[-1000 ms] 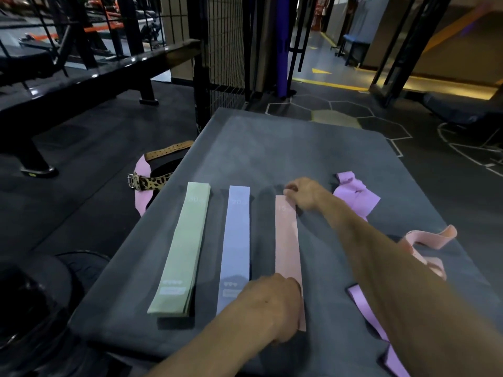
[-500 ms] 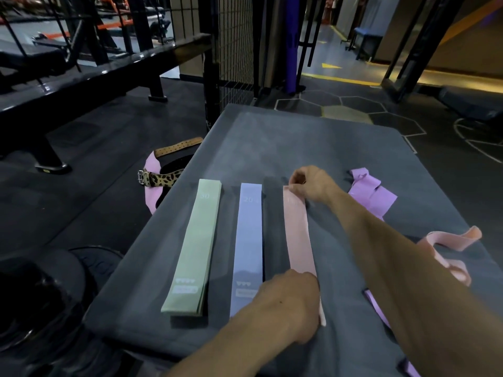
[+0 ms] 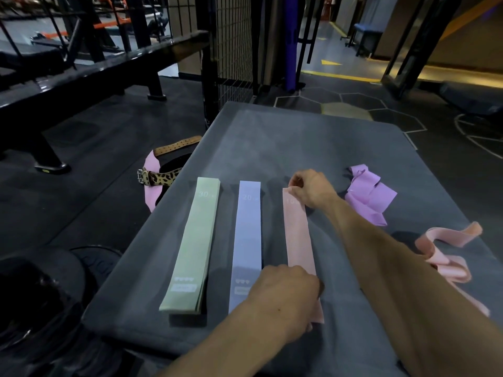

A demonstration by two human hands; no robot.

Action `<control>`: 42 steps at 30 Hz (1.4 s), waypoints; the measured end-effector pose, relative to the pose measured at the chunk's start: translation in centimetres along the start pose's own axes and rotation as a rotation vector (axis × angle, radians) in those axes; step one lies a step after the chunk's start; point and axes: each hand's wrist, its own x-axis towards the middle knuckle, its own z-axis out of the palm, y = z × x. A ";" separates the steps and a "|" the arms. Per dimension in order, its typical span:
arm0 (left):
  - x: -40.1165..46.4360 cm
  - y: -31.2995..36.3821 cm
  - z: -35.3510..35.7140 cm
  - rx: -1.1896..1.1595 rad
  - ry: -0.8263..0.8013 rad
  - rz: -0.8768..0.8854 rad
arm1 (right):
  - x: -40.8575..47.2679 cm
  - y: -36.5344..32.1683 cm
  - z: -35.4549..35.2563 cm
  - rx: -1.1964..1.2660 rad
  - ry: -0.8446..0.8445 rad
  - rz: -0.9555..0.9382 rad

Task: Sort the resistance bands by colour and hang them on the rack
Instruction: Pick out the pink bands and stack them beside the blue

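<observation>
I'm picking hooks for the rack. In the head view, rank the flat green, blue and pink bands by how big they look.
1. green band, widest
2. blue band and pink band: look alike; the hands cover the pink one's ends, so unranked.

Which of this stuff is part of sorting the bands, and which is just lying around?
Job: green band, blue band, pink band held by left hand and right hand, purple bands, loose pink bands.
Lying about: leopard-print belt, weight plate.

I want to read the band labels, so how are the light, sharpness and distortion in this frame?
Head view: dim light; wide-angle bending at the edges; "30" on the green band and "20" on the blue band are faint but readable; the right hand partly covers the pink band number; small print near the left hand is blurred.
</observation>
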 end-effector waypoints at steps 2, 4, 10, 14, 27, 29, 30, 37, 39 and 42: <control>0.2 -0.1 0.1 0.027 0.035 0.027 | -0.1 0.0 0.0 0.003 0.012 -0.003; 0.2 0.0 0.2 0.041 0.057 0.044 | -0.1 0.0 0.1 0.007 0.021 0.001; 0.0 -0.1 0.4 0.083 0.123 0.083 | -0.1 0.0 0.3 0.016 0.047 0.015; -0.1 0.0 0.4 0.095 0.146 0.109 | -0.1 -0.2 0.5 0.000 0.036 0.026; 0.2 -0.3 0.6 0.079 0.087 0.132 | -1.6 -0.5 0.0 -0.074 0.074 -0.052; -0.3 -0.3 0.4 0.060 0.120 0.134 | -3.0 -0.3 -0.8 -0.073 0.079 -0.073; -0.6 -0.2 0.3 0.039 0.146 0.140 | -4.1 0.0 -1.3 -0.072 0.093 -0.083; -3.1 1.3 -0.2 -0.085 0.284 0.159 | -15.2 4.3 -6.0 -0.084 0.295 -0.071; -3.9 1.9 -0.3 -0.097 0.303 0.155 | -18.3 5.9 -8.1 -0.110 0.303 -0.004; -5.0 2.7 -0.6 -0.113 0.336 0.125 | -22.5 8.5 -11.4 -0.080 0.359 0.203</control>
